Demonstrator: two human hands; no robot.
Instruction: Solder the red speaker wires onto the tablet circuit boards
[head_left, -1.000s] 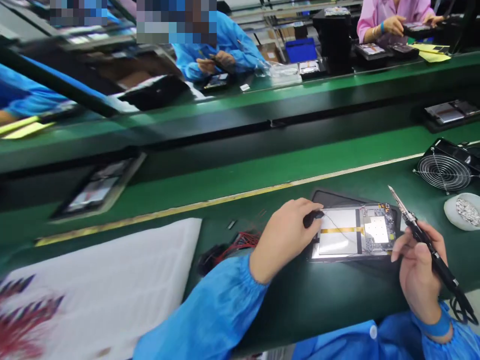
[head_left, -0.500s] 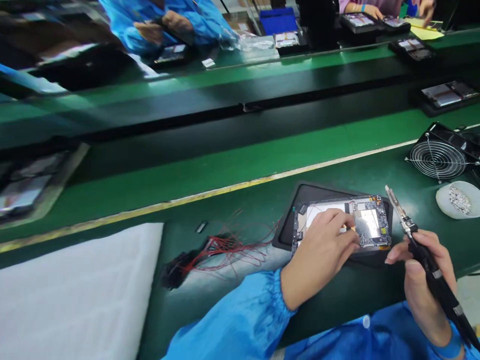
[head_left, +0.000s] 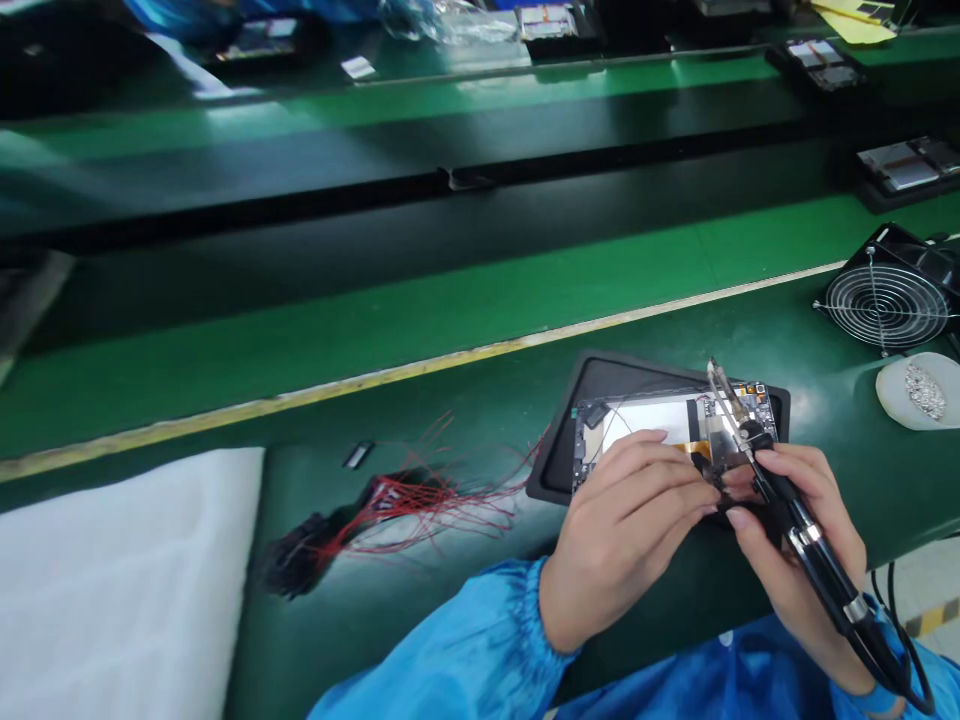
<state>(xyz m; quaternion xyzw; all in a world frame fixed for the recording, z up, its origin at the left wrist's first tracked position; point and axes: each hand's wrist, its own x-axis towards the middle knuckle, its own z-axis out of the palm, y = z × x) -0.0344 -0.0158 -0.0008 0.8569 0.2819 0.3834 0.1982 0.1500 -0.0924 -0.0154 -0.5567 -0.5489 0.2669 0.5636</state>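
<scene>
Holding the soldering iron (head_left: 814, 570) in my closed right grip (head_left: 795, 550) above the tablet (head_left: 645, 420) on its mat (head_left: 600, 380), I seem mid-soldering. I can't tell my left grip's (head_left: 622, 530) hold; a steady touch seems needed next.

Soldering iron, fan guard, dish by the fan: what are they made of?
Soldering iron: matte black grip, likely plastic, with bright metal bands and a shiny metal tip. Fan guard: thin glossy wire, probably chromed steel. Dish: pale, smooth, dull surface, maybe ceramic or stone; the look leaves it open.
</scene>
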